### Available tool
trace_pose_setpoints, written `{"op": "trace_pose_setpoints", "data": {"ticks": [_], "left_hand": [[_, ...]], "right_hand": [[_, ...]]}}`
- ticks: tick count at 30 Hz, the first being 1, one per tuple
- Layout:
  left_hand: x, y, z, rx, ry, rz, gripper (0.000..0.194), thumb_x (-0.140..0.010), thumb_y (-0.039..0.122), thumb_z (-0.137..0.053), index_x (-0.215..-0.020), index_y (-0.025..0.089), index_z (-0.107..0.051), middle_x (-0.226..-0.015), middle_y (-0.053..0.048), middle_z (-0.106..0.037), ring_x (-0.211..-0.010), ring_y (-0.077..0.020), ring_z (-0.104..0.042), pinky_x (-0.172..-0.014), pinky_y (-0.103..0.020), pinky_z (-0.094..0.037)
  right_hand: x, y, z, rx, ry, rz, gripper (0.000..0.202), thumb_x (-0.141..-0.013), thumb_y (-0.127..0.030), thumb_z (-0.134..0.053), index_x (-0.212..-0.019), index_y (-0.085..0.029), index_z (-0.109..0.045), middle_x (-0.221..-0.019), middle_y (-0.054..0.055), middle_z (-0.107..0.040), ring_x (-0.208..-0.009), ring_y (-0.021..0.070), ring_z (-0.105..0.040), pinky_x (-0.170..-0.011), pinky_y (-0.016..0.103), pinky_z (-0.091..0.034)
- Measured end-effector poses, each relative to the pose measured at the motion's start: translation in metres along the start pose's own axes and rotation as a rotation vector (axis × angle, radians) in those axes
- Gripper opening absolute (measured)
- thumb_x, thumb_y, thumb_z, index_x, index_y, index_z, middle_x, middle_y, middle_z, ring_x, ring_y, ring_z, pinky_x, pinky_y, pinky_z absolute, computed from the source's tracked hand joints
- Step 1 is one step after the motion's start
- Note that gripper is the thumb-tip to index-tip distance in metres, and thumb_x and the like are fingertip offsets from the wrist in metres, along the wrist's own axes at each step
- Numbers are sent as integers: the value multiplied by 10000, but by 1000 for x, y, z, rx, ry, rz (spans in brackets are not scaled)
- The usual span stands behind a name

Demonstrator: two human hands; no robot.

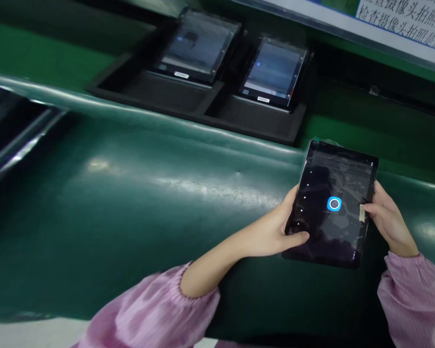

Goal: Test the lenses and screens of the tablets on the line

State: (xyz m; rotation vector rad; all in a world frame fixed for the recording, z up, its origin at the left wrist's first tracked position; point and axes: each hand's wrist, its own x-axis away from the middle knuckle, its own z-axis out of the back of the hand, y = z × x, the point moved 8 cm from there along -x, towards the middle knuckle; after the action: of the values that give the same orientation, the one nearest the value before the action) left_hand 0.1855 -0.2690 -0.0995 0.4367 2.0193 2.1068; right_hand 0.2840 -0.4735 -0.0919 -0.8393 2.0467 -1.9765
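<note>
Between my two hands a dark tablet (pixel 326 227) is held up, its screen facing me with a blue and white round camera icon in the middle. My left hand (pixel 282 232) grips the left edge, thumb lying over the lower left of the screen and fingers hidden behind. On the opposite edge my right hand (pixel 387 215) holds on, its thumb touching a small pale strip of tape (pixel 362 213). Clear film with wrinkles seems to cover the screen.
Beyond the green mat's raised edge (pixel 166 117), a black divided tray (pixel 130 92) holds two lit tablets, one on the left (pixel 199 46) and one on the right (pixel 273 72). A printed sign (pixel 402 24) hangs at the upper right. A dark shiny object (pixel 14 125) lies at far left.
</note>
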Motion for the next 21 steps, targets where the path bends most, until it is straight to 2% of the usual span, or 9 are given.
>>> {"op": "trace_pose_setpoints", "data": {"ticks": [3,8,10,12,14,17,21], "left_hand": [[1,-2,1,-8,6,12,989,-920,281,-688,-1679,298,-55,-1634,-164,-376,-1452,-381,-478,-1172,-567,-478],[3,-6,2,53,-3,71,928,-915,307,-688,-1635,241,-105,-1380,-153,-576,-1184,-306,-650,-975,-466,-571],[2,-7,4,116,9,112,731,-910,302,-686,-1528,214,-305,-1230,-112,-639,-1074,-268,-676,-900,-409,-571],[-1,-8,9,180,63,147,461,-896,309,-687,-1303,192,-504,-1120,-80,-656,-1026,-243,-672,-849,-357,-554],[-3,-7,16,247,144,146,300,-871,325,-699,-1108,181,-584,-1080,-70,-661,-1034,-232,-661,-845,-327,-542],[-5,-5,27,351,279,118,349,-835,358,-712,-1113,172,-613,-1037,-58,-690,-1000,-221,-670,-841,-312,-540],[-2,-10,37,398,423,156,417,-804,392,-710,-1142,174,-602,-855,-10,-689,-721,-172,-646,-629,-265,-486]], "right_hand": [[0,-2,-2,25,-5,-1,583,-846,-214,-667,-1412,-309,-567,-1345,15,-651,-1215,257,-621,-1001,365,-545],[1,-1,1,44,14,-19,583,-845,-221,-663,-1413,-302,-559,-1345,26,-655,-1198,266,-636,-979,377,-566],[2,3,3,34,14,-52,580,-852,-218,-665,-1416,-305,-564,-1316,25,-674,-1149,260,-661,-927,364,-581],[3,6,3,23,-11,-74,552,-872,-222,-670,-1411,-304,-581,-1302,22,-688,-1142,253,-672,-925,351,-580],[4,7,1,21,-62,-72,484,-903,-243,-684,-1379,-295,-619,-1287,19,-701,-1149,241,-678,-959,335,-568],[6,9,-8,30,-190,-85,378,-948,-281,-697,-1325,-280,-665,-1162,19,-742,-1024,215,-721,-907,311,-585],[11,15,-18,26,-319,-137,336,-1003,-325,-687,-1336,-289,-661,-1013,13,-752,-876,191,-731,-813,300,-599]]}}
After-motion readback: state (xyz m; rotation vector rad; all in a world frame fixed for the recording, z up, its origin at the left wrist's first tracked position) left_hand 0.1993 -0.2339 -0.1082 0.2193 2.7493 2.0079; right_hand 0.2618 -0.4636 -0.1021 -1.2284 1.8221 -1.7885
